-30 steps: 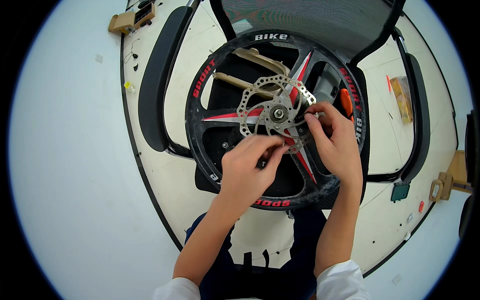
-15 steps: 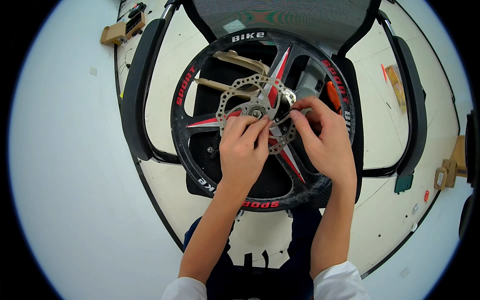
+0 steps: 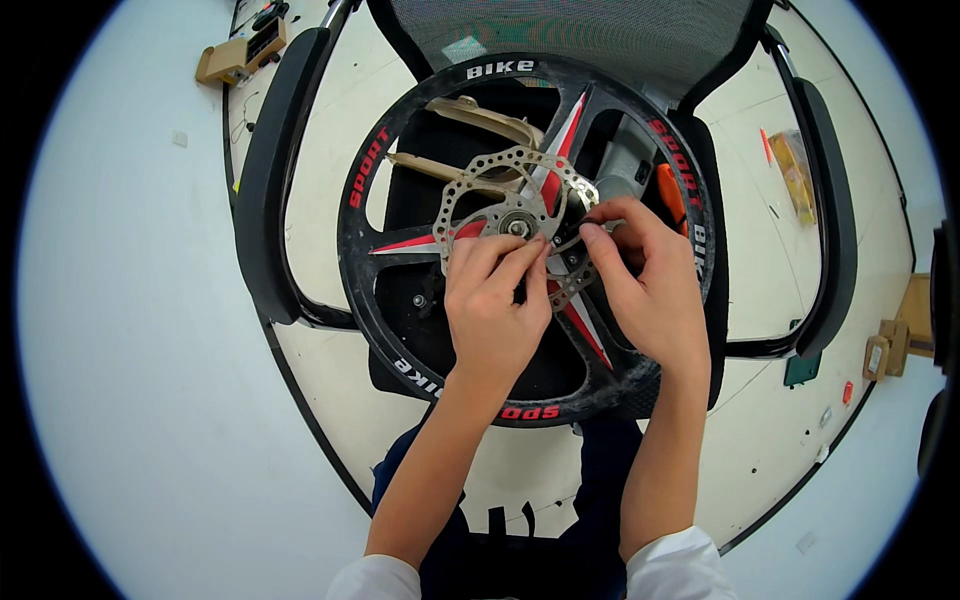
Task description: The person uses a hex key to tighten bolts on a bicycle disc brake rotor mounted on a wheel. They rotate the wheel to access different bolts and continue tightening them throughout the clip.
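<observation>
Compared with a second ago, the left hand (image 3: pixel 497 300) is placed higher, beside the hub (image 3: pixel 518 228) of the wheel (image 3: pixel 415 244) and over the brake rotor (image 3: pixel 515 159), while the right hand (image 3: pixel 652 282) is kept at the rotor's right side; the two hands are thus brought close together, and the work can be judged to be centred on the rotor's inner part; the left fingers are bunched narrowly at the hub's lower right, but whether anything is pinched there cannot be told; a small dark piece (image 3: pixel 588 222) is gripped between the right thumb and forefinger; the wheel is laid flat across the chair seat (image 3: pixel 545 372), its rotor directly beneath the fingers.
</observation>
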Available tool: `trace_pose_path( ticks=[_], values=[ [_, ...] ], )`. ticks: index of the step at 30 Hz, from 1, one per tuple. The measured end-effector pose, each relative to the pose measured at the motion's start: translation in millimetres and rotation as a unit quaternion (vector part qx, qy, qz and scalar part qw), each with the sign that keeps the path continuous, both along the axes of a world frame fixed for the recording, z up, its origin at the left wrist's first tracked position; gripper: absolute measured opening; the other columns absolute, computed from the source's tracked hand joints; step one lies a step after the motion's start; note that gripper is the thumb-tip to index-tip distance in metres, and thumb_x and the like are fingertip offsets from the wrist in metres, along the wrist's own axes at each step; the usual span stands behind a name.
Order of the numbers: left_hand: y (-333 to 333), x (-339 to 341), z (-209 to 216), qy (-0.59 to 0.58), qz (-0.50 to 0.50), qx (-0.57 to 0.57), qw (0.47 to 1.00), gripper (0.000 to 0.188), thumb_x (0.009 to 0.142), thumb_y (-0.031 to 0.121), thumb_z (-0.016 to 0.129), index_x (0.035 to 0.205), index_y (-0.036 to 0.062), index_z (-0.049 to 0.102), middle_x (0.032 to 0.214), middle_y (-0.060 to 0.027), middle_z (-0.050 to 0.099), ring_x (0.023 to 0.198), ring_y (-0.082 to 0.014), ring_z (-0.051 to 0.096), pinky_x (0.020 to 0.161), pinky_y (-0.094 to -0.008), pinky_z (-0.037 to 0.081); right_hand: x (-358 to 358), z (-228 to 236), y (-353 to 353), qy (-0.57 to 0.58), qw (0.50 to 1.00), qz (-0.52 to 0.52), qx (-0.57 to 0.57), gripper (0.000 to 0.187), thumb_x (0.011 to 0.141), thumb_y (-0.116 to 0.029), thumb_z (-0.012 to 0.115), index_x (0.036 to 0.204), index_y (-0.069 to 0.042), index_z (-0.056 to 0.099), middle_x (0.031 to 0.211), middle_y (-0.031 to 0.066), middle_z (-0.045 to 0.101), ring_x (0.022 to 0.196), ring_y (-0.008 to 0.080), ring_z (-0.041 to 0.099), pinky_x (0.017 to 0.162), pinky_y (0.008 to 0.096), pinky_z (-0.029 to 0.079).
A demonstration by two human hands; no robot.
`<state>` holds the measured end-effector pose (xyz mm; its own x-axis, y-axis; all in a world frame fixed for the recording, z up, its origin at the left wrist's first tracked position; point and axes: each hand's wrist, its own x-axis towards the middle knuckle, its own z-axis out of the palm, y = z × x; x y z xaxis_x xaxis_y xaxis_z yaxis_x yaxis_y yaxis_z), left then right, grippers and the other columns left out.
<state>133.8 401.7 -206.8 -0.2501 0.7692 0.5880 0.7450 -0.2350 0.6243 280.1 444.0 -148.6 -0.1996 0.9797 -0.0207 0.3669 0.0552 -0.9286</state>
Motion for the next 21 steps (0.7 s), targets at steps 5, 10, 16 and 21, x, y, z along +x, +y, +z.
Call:
trace_pose_path(
  ticks=[5,10,16,21],
  values=[
    [-2.1,-2.5,1.0,-0.015,-0.001,-0.009,1.000,0.016,0.077,0.002,0.081,0.093,0.0051,0.080,0.087,-0.0051,0.067,0.081,-0.0233,0.061,0.071,-0.0328,0.051,-0.1,0.1,1.2,0.101,0.991,-0.046,-0.080,0.018,0.098,-0.011,0.065,0.098,0.006,0.069,0.083,0.0072,0.071,0.073,0.0101,0.064,0.067,0.0255,0.050],
    [-4.9,-3.6,0.9,-0.027,0.018,-0.039,0.999,0.017,0.076,0.004,0.082,0.093,0.0074,0.080,0.089,-0.0040,0.064,0.085,-0.0225,0.059,0.073,-0.0329,0.049,-4.4,4.2,2.7,0.172,0.980,-0.016,0.100,0.017,0.099,-0.009,0.067,0.105,0.007,0.070,0.096,0.0070,0.070,0.082,0.0089,0.062,0.073,0.0233,0.050],
    [-2.5,-1.4,-1.8,-0.064,0.007,-0.039,0.997,0.017,0.076,0.005,0.081,0.093,0.0071,0.079,0.089,-0.0041,0.063,0.085,-0.0239,0.058,0.076,-0.0346,0.048,-11.0,6.2,-0.6,0.197,0.975,-0.043,0.091,0.015,0.099,-0.005,0.067,0.107,0.007,0.070,0.098,0.0071,0.073,0.082,0.0095,0.066,0.073,0.0239,0.054],
    [-3.9,-2.0,-0.9,-0.087,-0.003,-0.047,0.995,0.015,0.077,0.005,0.080,0.092,0.0056,0.077,0.089,-0.0044,0.063,0.087,-0.0253,0.058,0.083,-0.0373,0.046,-14.0,1.6,-1.0,0.211,0.973,-0.052,0.079,0.016,0.098,-0.003,0.067,0.109,0.008,0.070,0.099,0.0085,0.073,0.086,0.0115,0.068,0.078,0.0256,0.056]
  ],
)
